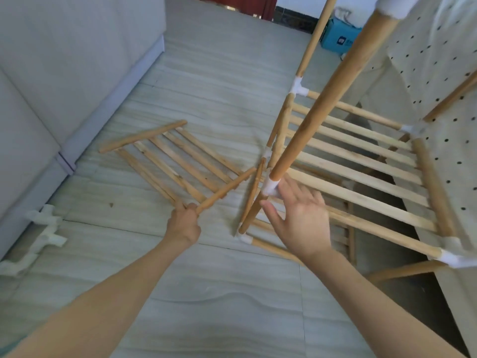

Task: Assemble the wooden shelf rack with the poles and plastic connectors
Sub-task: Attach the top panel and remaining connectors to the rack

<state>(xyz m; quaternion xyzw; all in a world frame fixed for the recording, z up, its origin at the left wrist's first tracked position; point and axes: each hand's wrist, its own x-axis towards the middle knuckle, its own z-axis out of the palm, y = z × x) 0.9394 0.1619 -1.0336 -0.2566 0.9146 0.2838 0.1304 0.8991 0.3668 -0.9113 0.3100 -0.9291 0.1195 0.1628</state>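
Left grip: left hand (183,220) curls tight round the near end rail of a loose slatted shelf panel (178,161), fingers wrapped over the rail's lower tip.
Right grip: right hand (300,215) is spread, fingers straight and apart, holding nothing; its fingertips lie against a white plastic connector (271,187) at the near corner of the rack.
Loose panel: lies on the floor (219,81) to the left of the rack, its far rail flat on the tiles, the gripped rail slanting up toward the rack's corner.
Rack frame (361,161): stands to the right, one slatted shelf already set between round poles, with white connectors at its corners.
Near pole (333,99): thick and round, rises steeply from the connector under the right hand toward the top right, where a white cap sits on its upper end.
Far pole (313,37): thinner in view, rises from another white connector at the shelf's back corner.
Spare connectors (45,228): pale plastic pieces lie on the floor at the far left, just beside the base of a grey sofa (64,60).
Beyond the rack: a blue box (338,37) sits on the floor; a cream dotted cloth (438,73) hangs along the right edge.
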